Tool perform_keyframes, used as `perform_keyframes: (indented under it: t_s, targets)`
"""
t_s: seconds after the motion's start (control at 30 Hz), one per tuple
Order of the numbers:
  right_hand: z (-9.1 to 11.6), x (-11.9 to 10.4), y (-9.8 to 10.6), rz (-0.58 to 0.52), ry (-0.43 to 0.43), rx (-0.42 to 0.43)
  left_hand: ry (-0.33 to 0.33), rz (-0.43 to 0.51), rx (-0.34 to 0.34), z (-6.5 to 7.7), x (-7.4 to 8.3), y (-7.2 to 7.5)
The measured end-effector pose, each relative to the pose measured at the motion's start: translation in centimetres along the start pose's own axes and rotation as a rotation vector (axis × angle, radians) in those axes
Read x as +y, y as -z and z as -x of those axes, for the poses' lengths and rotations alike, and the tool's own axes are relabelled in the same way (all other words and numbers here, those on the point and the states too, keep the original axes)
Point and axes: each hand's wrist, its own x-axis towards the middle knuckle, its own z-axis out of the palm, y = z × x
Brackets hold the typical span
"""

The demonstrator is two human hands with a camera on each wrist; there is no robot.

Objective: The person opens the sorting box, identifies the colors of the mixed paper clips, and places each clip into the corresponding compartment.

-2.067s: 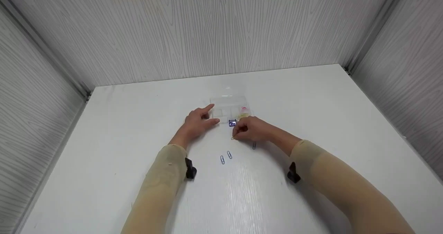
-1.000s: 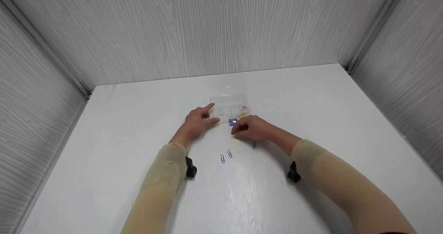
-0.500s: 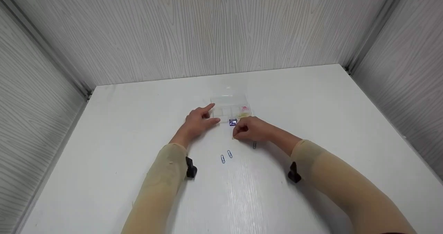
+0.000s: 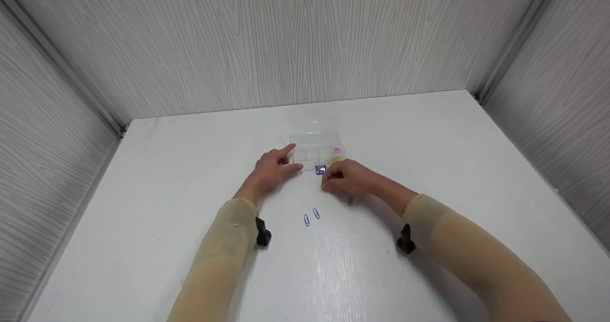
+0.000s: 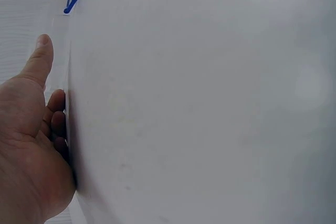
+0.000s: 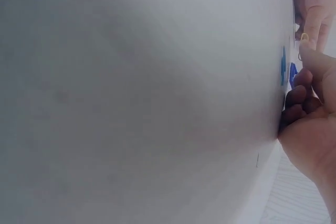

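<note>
A clear plastic compartment box lies on the table. My left hand is at its left side, index finger at the side wall and thumb along the front edge, both fairly straight. Just in front of the box, my right hand pinches a small yellow paper clip between thumb and index finger, the other fingers curled under. Inside the box are pink pieces and yellow pieces. A dark blue-purple piece sits at the front edge, beside the right fingertips.
Two blue paper clips lie on the white table nearer the body. Another dark paper clip lies below the right hand. The box's clear lid is folded back. Wood-patterned panels enclose the table's back and sides.
My right fingers shift slightly around the yellow paper clip, which shows less in the head view now. The left hand and the box stay in place.
</note>
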Motion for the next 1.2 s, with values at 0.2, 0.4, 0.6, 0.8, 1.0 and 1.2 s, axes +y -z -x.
perform_keyframes:
  t_s: [0.2, 0.4, 0.6, 0.8, 1.0, 1.2]
  targets:
    - [0.0, -0.2, 1.0, -0.039, 0.038, 0.07, 0.02, 0.005, -0.007, 0.0, 0.0, -0.1]
    - [-0.3, -0.3, 2.4, -0.092, 0.073, 0.17, 0.018, 0.005, -0.002, 0.1, -0.1, -0.1]
    - [-0.7, 0.1, 3.1, -0.124, 0.055, 0.267, 0.005, -0.001, -0.002, 0.0, -0.2, -0.1]
    - [-1.1, 0.9, 3.4, -0.158, -0.01, 0.329, 0.027, 0.012, -0.006, 0.0, -0.1, -0.2]
    - [-1.6, 1.6, 3.4, -0.195, -0.037, 0.352, 0.029, 0.011, -0.003, -0.1, -0.3, -0.2]
    - [-1.9, 1.8, 3.2, -0.209, -0.048, 0.368, 0.015, 0.013, 0.0, -0.2, -0.3, -0.2]
